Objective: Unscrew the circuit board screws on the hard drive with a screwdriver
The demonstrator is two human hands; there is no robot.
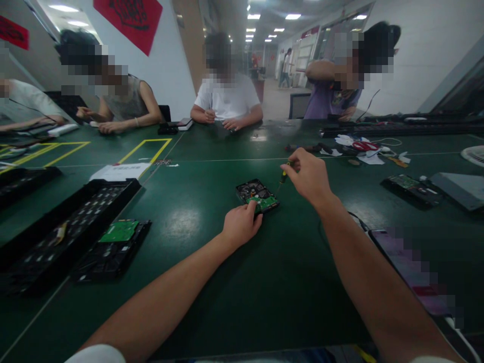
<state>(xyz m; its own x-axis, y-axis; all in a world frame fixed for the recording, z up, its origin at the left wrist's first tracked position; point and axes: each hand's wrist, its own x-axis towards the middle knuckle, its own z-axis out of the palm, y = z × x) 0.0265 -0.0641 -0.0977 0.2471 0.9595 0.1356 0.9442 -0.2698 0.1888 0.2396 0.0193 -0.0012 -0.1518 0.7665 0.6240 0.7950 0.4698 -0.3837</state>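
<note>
A hard drive (254, 189) with a green circuit board lies on the dark green table in front of me. My left hand (243, 223) grips its near edge, thumb on top by the board and fingers against the side. In my right hand (308, 175) is a screwdriver (283, 176) with a yellow and black handle, pinched between thumb and fingers. Its thin shaft slants down toward the drive's right corner; whether the tip touches the drive I cannot tell.
Left of me stand a long black tray (71, 227) and another hard drive (115, 247). A drive (412, 190), a grey box (459, 189) and a phone-like device (412, 267) with a cable lie right. Small screws (163, 162) are scattered farther back. Several people sit opposite.
</note>
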